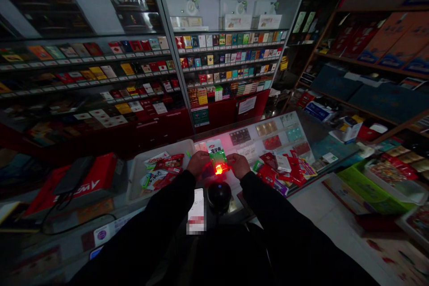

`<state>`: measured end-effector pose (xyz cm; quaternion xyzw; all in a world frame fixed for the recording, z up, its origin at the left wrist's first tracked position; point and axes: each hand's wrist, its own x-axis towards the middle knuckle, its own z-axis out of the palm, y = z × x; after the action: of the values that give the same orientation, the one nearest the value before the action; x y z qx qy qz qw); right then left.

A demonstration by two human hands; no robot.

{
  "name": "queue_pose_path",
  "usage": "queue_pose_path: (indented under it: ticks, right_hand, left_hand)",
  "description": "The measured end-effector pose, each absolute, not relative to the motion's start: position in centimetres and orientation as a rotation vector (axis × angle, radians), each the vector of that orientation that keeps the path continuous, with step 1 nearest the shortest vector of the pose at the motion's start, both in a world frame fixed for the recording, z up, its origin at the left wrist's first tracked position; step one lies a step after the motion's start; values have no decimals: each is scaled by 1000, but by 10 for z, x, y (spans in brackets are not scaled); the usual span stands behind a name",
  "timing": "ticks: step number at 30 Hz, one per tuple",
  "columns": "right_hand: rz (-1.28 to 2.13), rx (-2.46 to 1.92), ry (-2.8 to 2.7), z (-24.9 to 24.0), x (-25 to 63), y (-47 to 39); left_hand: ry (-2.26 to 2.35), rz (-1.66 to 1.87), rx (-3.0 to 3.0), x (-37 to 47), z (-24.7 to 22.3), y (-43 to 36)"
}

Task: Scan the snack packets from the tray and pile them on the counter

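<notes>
A green and white snack packet (217, 154) is held upright between both hands, above a glass counter. My left hand (198, 163) grips its left edge, and my right hand (238, 165) pinches its right edge. Red light glows on the packet's lower part. Just below it, nearer my body, stands a black round-headed scanner (219, 196). A white tray (134, 174) with several snack packets lies to the left of my left hand. To the right of my right hand is a pile of red and purple packets (268, 175).
A lit phone-like screen (197, 210) is beside the scanner. At the left sits a red box (100, 174) with a dark device on it. Shelves of small boxes (231, 40) rise behind the counter (244, 138). A green carton (365, 185) is at the right.
</notes>
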<state>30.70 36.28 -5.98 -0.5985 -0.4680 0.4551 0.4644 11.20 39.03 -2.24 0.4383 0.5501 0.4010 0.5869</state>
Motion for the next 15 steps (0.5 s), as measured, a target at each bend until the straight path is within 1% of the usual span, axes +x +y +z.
queue_pose_path:
  ticks: [6, 9, 15]
  right_hand:
    - [1014, -1595, -1298, -67, 315, 352]
    - [1017, -1614, -1315, -67, 316, 347]
    - [1023, -1629, -1282, -70, 314, 347]
  left_hand:
    - [1288, 859, 1212, 111, -39, 390]
    - [1271, 844, 1225, 111, -46, 391]
    - [1341, 856, 1228, 113, -38, 390]
